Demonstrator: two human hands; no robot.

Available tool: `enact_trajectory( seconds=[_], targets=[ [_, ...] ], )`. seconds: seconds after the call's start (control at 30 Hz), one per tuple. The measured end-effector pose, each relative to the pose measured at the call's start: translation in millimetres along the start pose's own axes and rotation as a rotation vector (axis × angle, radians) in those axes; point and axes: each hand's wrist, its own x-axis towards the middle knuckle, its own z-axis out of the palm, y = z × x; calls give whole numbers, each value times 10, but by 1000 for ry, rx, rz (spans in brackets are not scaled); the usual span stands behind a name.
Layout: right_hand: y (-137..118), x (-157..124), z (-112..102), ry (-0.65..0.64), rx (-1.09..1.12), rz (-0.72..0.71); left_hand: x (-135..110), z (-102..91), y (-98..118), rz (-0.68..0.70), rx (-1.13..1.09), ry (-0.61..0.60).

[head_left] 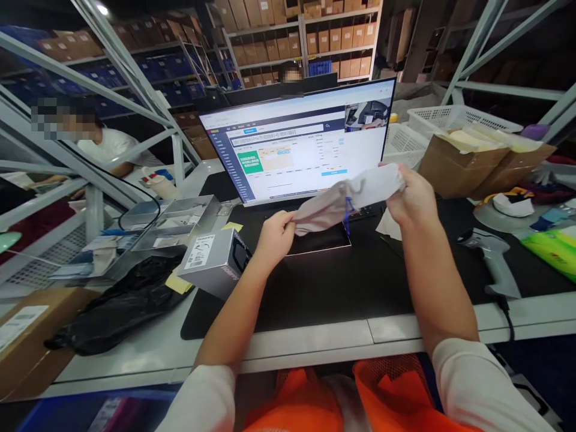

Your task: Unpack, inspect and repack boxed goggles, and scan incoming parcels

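A light grey cloth piece (328, 207) is stretched in the air between my hands, in front of the lower part of the monitor (288, 150). My left hand (275, 239) is closed on its lower left end. At the other end, a little higher, my right hand (414, 195) grips the paler, whitish part. A thin blue cord or strip (347, 215) hangs near the cloth's middle; whether it is attached, I cannot tell. Beneath lies a black desk mat (333, 294). A grey printed box (216, 264) stands beside my left forearm.
To the right, a barcode scanner (495, 261) lies near a green packet (553, 252). Open cardboard boxes (463, 165) and white baskets (468, 117) stand behind. On the left are a black plastic bag (121, 306), a brown carton (40, 342) and a grey tray (180, 222). Another person (108, 144) sits farther left.
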Motion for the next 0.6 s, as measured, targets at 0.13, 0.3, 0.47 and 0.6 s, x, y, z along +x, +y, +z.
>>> enact_trajectory(
  seconds=[0.13, 0.3, 0.47, 0.6],
  targets=[
    [-122, 229, -287, 74, 88, -125, 32, 60, -103, -90, 372, -126],
    [-222, 251, -389, 79, 60, -164, -15, 228, 38, 11, 273, -280],
    [-221, 149, -301, -12, -97, -213, -26, 430, 158, 38, 179, -522],
    [-232, 91, -237, -45, -236, -224, 13, 586, 139, 32, 201, -515]
  ],
)
